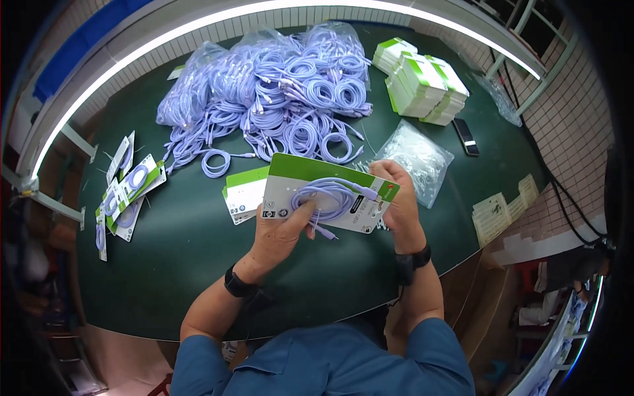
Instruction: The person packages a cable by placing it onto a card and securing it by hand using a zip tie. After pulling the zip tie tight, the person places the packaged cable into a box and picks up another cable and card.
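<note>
My left hand [279,232] grips a green and white cardboard backing card [290,170] by its lower left part. Its thumb presses a coiled lavender USB cable [345,197] flat against the card's face. One cable plug lies toward the card's right end, while the other hangs past the lower edge. At the right end of the card, my right hand [401,204] is closed with bent fingers at the edge; its fingertips are partly behind the card, so what they pinch is hidden. Below the held card, more flat green and white cards [246,197] lie stacked on the table.
A large heap of coiled lavender cables [271,99], partly in clear bags, covers the table's far side. Carded cables [129,191] lie at left. At right are card stacks [422,86], a clear bag of small white pieces [416,158], a phone [465,137] and paper sheets [502,210].
</note>
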Available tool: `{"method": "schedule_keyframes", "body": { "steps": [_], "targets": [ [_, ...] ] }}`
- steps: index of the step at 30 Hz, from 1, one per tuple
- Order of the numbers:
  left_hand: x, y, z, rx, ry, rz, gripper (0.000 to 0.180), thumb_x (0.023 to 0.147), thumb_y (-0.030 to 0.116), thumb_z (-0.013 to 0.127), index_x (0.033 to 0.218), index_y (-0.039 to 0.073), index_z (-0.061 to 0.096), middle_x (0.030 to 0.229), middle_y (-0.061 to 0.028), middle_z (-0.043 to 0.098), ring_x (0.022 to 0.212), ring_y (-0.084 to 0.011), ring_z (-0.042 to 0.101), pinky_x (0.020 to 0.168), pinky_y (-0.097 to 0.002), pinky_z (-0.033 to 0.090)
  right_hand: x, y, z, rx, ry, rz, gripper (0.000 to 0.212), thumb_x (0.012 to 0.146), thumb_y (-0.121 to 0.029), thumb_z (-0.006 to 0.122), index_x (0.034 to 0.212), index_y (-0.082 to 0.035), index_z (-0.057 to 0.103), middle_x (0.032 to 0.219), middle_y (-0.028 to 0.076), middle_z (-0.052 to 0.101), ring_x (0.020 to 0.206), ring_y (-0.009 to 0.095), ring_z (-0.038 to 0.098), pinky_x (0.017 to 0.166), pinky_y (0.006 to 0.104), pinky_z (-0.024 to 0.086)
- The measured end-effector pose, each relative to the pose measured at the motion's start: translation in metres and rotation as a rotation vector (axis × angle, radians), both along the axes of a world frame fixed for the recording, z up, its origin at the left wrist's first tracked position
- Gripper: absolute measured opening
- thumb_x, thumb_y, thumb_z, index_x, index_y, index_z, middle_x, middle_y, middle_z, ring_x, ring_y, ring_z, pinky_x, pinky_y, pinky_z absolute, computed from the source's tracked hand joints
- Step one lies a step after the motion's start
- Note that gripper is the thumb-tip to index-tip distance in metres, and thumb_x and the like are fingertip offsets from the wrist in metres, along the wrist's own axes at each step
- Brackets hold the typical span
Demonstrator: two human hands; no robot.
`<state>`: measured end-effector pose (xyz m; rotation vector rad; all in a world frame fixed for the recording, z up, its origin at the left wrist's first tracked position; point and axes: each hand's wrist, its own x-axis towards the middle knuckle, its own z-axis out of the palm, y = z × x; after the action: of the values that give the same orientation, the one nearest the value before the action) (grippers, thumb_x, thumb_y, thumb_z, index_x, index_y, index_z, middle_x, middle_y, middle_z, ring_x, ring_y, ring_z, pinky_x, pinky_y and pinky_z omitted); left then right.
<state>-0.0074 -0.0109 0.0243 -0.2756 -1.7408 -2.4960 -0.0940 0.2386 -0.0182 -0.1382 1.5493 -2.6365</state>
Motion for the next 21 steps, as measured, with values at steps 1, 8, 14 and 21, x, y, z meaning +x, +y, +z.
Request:
{"method": "schedule_keyframes", "body": {
  "steps": [1,8,14,21],
  "targets": [
    [0.001,0.000,-0.001,-0.008,-0.020,-0.010,0.015,0.100,0.003,0.069,0.112,-0.005,0.069,0.093,-0.0082,0.072,0.064,-0.0129,0.066,0.055,-0.0271,0.054,0.009,-0.009,0.002,-0.008,-0.020,-0.010,0.016,0.102,-0.010,0.070,0.113,0.001,0.069,0.106,0.007,0.073,0.087,0.014,0.068,0.073,0.0290,0.055],
    [0.011,0.011,-0.010,-0.078,-0.078,-0.088,0.017,0.099,0.002,0.069,0.114,-0.006,0.068,0.096,-0.0102,0.073,0.066,-0.0128,0.066,0.056,-0.0275,0.055,0.029,-0.028,-0.072,-0.196,-0.183,0.678,0.057,0.104,-0.041,0.063,0.143,0.002,0.061,0.124,0.016,0.073,0.100,0.027,0.074,0.081,0.0357,0.060],
    [0.015,0.011,-0.016,-0.100,-0.103,-0.088,0.018,0.099,0.001,0.070,0.115,-0.006,0.067,0.096,-0.0103,0.073,0.066,-0.0124,0.066,0.057,-0.0274,0.055,0.027,-0.030,-0.058,-0.310,-0.133,0.833,0.051,0.102,-0.036,0.068,0.139,-0.001,0.065,0.128,0.015,0.073,0.106,0.023,0.073,0.088,0.0346,0.060],
    [0.013,0.010,-0.024,-0.169,-0.032,-0.125,0.024,0.100,-0.004,0.064,0.124,-0.003,0.061,0.103,-0.0139,0.071,0.069,-0.0169,0.067,0.054,-0.0290,0.055,0.024,-0.027,-0.043,-0.329,-0.099,0.806,0.048,0.101,-0.034,0.072,0.137,-0.003,0.067,0.129,0.014,0.074,0.108,0.019,0.073,0.089,0.0337,0.060]
  ]
}}
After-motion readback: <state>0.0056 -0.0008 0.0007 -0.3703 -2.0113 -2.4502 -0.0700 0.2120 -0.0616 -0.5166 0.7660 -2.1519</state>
